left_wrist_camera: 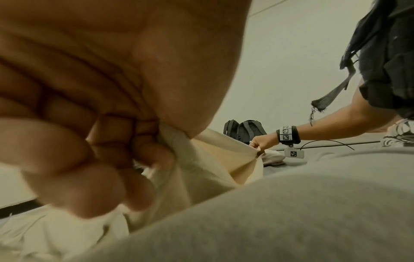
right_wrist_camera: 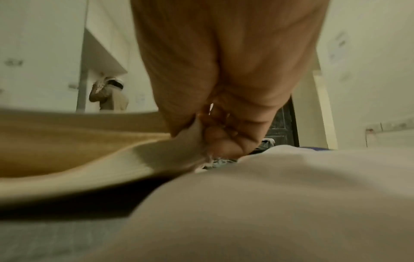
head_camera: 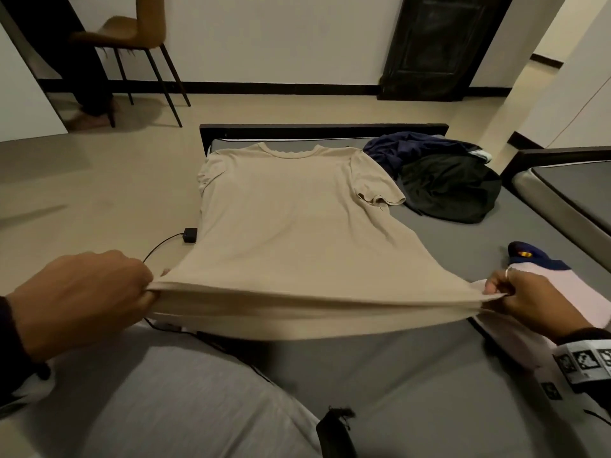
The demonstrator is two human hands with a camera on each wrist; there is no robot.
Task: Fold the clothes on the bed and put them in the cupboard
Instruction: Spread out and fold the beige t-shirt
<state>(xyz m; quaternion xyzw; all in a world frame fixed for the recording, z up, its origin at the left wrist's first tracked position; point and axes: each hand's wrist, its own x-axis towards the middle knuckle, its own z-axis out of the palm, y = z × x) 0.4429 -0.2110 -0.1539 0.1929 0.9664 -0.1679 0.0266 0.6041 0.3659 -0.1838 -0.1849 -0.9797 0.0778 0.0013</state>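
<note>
**Inspector:** Status of grip, please.

**Assessor:** Left hand has fingers curled tight round the near left hem corner of the beige T-shirt. Right hand pinches the near right hem corner the same way. Neither hand is open at all; both wrist views confirm cloth bunched between thumb and fingers.

**Inspector:** Location of the garment?

**Assessor:** Spread collar-away on the grey bed, hem lifted and stretched taut between the hands, left sleeve at the mattress edge.

**Inspector:** Recommendation for the step in hand?

**Assessor:** In my judgement, keep even tension on both corners so the body lies flat, then carry the hem forward squarely toward the collar. The right sleeve is rumpled and would be better smoothed first.

**Inspector:** Count.

**Assessor:** One beige T-shirt in hand. One navy garment and one black garment heaped at the far right. One pale garment with a dark-blue part beside the right hand. No cupboard identifiable with certainty.
</note>
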